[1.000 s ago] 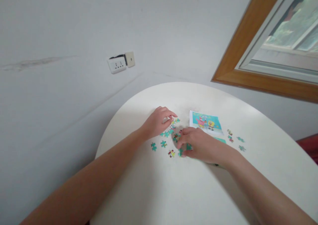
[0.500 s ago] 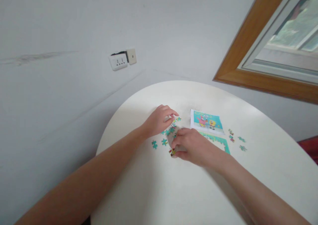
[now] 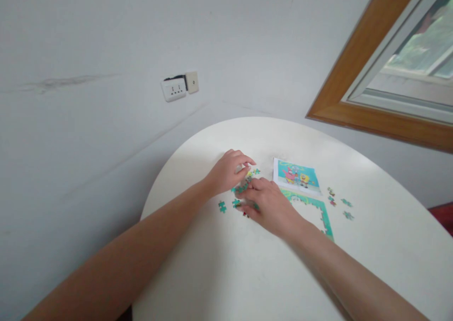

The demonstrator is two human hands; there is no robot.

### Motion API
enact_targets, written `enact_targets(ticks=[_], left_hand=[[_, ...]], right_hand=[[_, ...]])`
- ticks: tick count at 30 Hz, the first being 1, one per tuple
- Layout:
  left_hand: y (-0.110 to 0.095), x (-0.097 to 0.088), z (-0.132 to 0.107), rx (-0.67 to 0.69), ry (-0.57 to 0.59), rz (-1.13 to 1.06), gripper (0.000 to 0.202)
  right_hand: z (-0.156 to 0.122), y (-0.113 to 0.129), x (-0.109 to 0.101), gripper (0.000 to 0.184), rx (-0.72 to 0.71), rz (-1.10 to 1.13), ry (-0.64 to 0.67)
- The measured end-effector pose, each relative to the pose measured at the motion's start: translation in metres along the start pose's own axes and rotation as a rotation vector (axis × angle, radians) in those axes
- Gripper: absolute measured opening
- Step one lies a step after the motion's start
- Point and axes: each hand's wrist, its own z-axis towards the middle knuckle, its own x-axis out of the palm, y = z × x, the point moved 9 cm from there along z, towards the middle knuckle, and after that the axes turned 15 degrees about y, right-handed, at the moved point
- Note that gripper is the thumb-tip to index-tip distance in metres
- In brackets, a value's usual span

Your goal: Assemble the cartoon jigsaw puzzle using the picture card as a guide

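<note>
My left hand (image 3: 229, 172) rests at the far side of a loose cluster of jigsaw pieces (image 3: 242, 187), thumb and index finger apart beside small yellow pieces. My right hand (image 3: 267, 205) lies over the near part of the cluster, its fingers spread, thumb and index tips at a teal jigsaw piece (image 3: 236, 202). Another teal jigsaw piece (image 3: 222, 206) lies apart to the left. Under my right hand several pieces are partly hidden. To its right is a partly assembled jigsaw frame (image 3: 327, 219), teal-edged with a hollow middle.
A cartoon reference picture (image 3: 299, 174) lies behind the frame on the round white table (image 3: 212, 274). Several loose pieces (image 3: 347, 215) sit right of it. Beyond are a wall with a socket (image 3: 174, 89) and a wood-framed window (image 3: 329, 92).
My right hand has moved left and slightly up, from a red-and-yellow piece to the teal piece. More of the frame shows now. My left hand stays nearly in place.
</note>
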Motion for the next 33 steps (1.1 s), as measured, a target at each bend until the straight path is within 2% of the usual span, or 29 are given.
enact_targets(ticks=[3, 7, 11, 15, 20, 27, 33], left_hand=[[0.001, 0.000, 0.000, -0.006, -0.001, 0.006, 0.024], [0.003, -0.001, 0.001, -0.004, -0.012, 0.020, 0.024], [0.007, -0.008, 0.001, -0.027, -0.043, 0.038, 0.024], [0.014, -0.012, 0.000, -0.068, -0.072, 0.045, 0.025], [0.013, -0.007, 0.000, -0.053, -0.055, 0.045, 0.026], [0.010, -0.004, 0.001, -0.053, -0.039, 0.036, 0.025], [0.006, -0.003, 0.000, -0.040, -0.035, 0.026, 0.025]], right_hand=[[0.002, -0.010, -0.002, 0.018, 0.031, 0.007, -0.013], [-0.002, -0.037, -0.021, 0.012, 0.084, 0.104, -0.095], [-0.005, -0.064, -0.032, 0.019, 0.186, 0.107, -0.161], [-0.004, -0.075, -0.032, 0.020, 0.209, 0.057, -0.192], [0.002, -0.078, -0.032, 0.022, 0.205, 0.015, -0.137], [0.026, -0.063, -0.020, 0.026, 0.141, -0.025, 0.023], [0.036, -0.063, -0.017, 0.022, 0.096, 0.036, 0.061]])
